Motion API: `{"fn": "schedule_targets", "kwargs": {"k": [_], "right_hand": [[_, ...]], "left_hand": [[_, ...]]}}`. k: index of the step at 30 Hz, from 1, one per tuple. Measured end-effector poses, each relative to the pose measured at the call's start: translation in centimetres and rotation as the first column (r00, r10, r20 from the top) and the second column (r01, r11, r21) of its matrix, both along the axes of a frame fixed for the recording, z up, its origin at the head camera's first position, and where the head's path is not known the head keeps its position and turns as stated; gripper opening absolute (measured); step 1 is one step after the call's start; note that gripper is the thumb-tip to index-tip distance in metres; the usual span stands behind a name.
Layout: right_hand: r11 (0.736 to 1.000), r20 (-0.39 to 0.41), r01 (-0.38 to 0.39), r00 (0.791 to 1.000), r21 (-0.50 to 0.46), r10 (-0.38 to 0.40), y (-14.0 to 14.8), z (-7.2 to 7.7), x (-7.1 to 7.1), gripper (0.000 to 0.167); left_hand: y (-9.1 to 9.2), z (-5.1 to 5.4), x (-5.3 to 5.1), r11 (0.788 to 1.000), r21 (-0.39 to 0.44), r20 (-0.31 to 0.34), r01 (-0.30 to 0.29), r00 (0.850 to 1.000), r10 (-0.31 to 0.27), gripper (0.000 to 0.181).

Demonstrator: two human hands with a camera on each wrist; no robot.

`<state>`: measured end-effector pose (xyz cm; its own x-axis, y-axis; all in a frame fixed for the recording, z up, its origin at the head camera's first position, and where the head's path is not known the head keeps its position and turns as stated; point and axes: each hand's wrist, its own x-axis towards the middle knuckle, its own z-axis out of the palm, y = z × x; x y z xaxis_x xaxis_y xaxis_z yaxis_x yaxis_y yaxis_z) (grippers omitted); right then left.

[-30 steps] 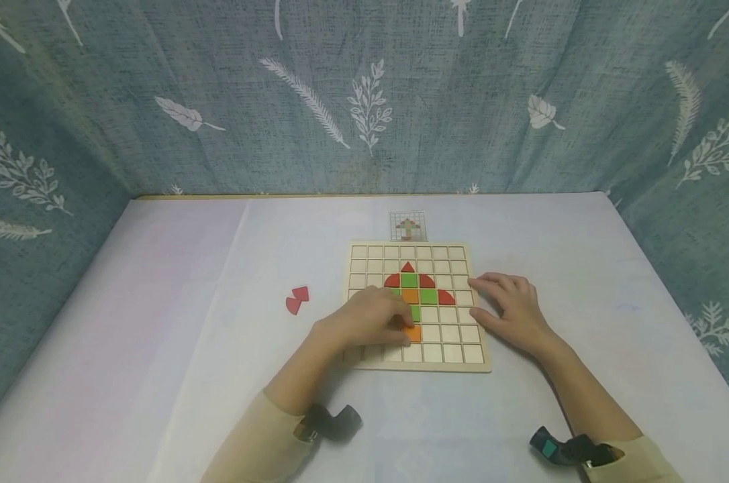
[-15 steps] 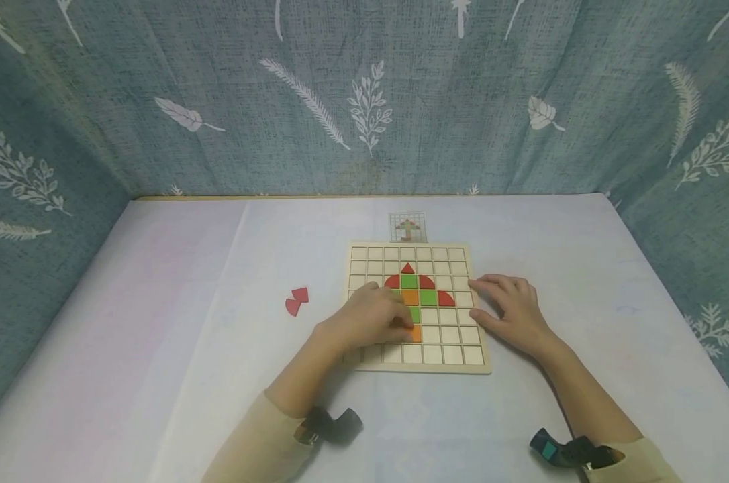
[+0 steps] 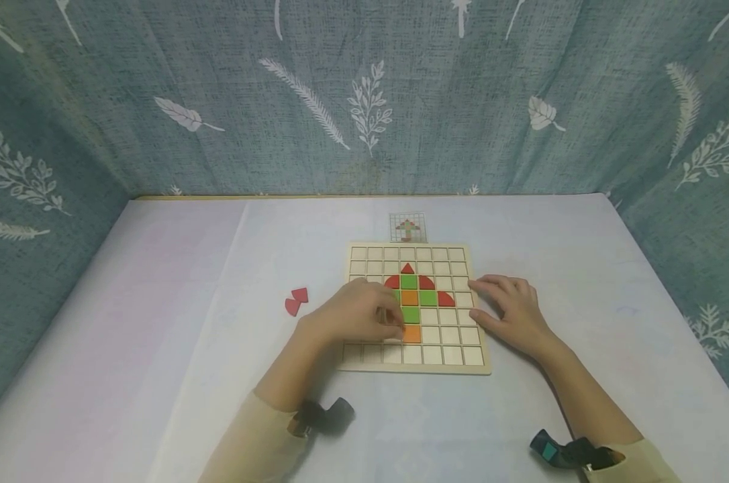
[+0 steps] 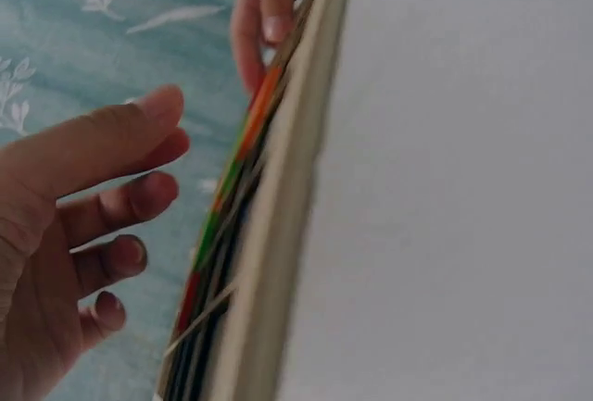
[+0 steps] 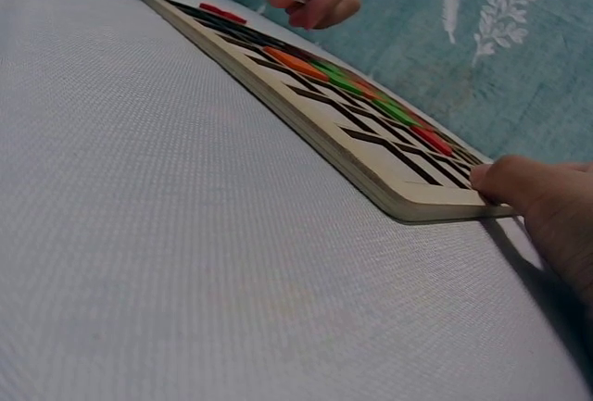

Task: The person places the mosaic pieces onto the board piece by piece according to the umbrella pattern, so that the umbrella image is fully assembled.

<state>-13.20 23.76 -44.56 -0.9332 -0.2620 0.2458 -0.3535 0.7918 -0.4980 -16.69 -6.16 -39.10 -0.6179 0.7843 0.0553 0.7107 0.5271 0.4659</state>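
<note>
In the head view a wooden grid board carries flat coloured tiles: a red triangle, red quarter-rounds, green squares and orange squares. My left hand hovers over the board's left half, fingers loosely bent, beside the lower orange square. It hides several cells. The left wrist view shows that hand with nothing visible between thumb and fingers. My right hand rests at the board's right edge; in the right wrist view its thumb touches the corner area.
Two loose red quarter-round tiles lie left of the board on the white tablecloth. A small pattern card lies just behind the board. A leaf-print curtain closes off the back and sides.
My left hand has drawn back a little to the left, off the lower orange square, which now shows whole along with the green square behind it. My right hand has stayed put.
</note>
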Motion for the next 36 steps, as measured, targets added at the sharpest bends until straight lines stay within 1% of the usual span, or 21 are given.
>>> {"fn": "schedule_targets", "kwargs": {"k": [2,4,7,10,13,14,17,19,22,25,28,31,36], "right_hand": [[1.0,0.003,0.001,1.0,0.002,-0.001,0.0,0.0,0.0,0.048],[1.0,0.005,0.003,1.0,0.002,-0.003,0.0,0.0,0.0,0.047],[1.0,0.009,0.005,1.0,0.003,-0.005,-0.1,0.0,0.0,0.047],[1.0,0.013,0.003,1.0,0.002,-0.003,-0.1,0.1,0.0,0.047],[1.0,0.023,-0.002,1.0,0.004,0.002,-0.1,0.1,0.0,0.047],[1.0,0.027,-0.002,1.0,0.004,0.002,-0.1,0.1,0.1,0.048],[1.0,0.032,0.001,0.999,0.0,-0.001,0.1,0.1,0.1,0.048],[1.0,0.032,0.002,1.0,-0.01,-0.002,0.0,0.0,0.1,0.048],[1.0,0.037,0.002,0.999,-0.023,-0.001,-0.2,-0.2,0.1,0.048],[1.0,0.044,0.004,0.999,-0.022,-0.003,-0.3,-0.4,0.1,0.048],[1.0,0.041,0.003,0.999,-0.023,-0.002,-0.4,-0.4,0.2,0.047],[1.0,0.026,-0.001,1.0,-0.025,0.001,-0.3,-0.2,0.2,0.047],[1.0,0.026,0.0,1.0,-0.016,0.0,-0.1,0.1,0.1,0.047]], "left_hand": [[-0.4,0.2,-0.1,1.0,0.004,0.055,0.008,0.998,-0.008,0.011],[-0.9,0.3,-0.3,1.0,0.0,0.118,0.007,0.993,-0.007,0.014],[-1.7,0.6,-0.3,1.0,-0.006,0.224,-0.014,0.975,0.015,0.016],[-2.5,1.1,-0.3,0.999,-0.009,0.328,-0.046,0.943,0.047,0.016],[-3.3,1.4,-0.4,0.997,-0.005,0.418,-0.078,0.906,0.073,0.017],[-3.5,1.5,-0.4,0.996,-0.002,0.442,-0.09,0.893,0.082,0.019],[-4.2,1.8,-0.7,0.992,0.011,0.485,-0.124,0.868,0.103,0.023],[-4.8,2.1,-0.8,0.988,0.011,0.494,-0.156,0.859,0.13,0.025],[-5.9,2.6,-0.8,0.98,0.019,0.478,-0.199,0.863,0.165,0.026],[-7.0,2.9,-0.8,0.973,0.013,0.462,-0.232,0.864,0.2,0.027],[-8.4,2.7,-0.8,0.964,0.002,0.452,-0.265,0.86,0.236,0.03],[-9.8,2.4,-0.7,0.949,-0.008,0.439,-0.315,0.852,0.286,0.032],[-11.7,1.7,-0.9,0.93,0.006,0.402,-0.366,0.853,0.333,0.031]]}}
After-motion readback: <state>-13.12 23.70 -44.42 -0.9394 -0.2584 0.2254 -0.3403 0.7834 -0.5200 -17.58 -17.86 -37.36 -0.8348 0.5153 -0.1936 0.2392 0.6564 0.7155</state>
